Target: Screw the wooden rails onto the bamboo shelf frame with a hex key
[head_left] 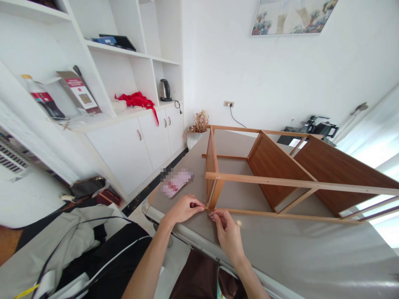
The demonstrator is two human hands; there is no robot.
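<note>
In the middle and right of the frame, a brown wooden rack (268, 182) lay on its side on a big grey table (280, 249). Its flat boards stood up on edge, and its long thin rails ran off toward the right side of the frame.

Just below the middle of the frame, both hands were at the rack's near, low corner. The left hand (186, 208) had its thumb and fingers bent together, with the tips right at the end of the lowest rail. The right hand (227, 232) was curled too, with its fingertips pinched just beside that same corner. I could not tell if either one was gripping the wood or some tiny thing.

A flat pink thing (178, 185), partly blurred, lay on the table to the left of the rack, near the left hand.

In the upper left of the frame were white shelves (112, 50). They held a bottle (46, 101) with a yellow cap, a box (79, 92), some red cloth (137, 99) and a silver and black kettle (164, 90). A picture (293, 16) hung on the wall at the top right. In the lower left of the frame, grey cloth (73, 230) lay in a heap.
</note>
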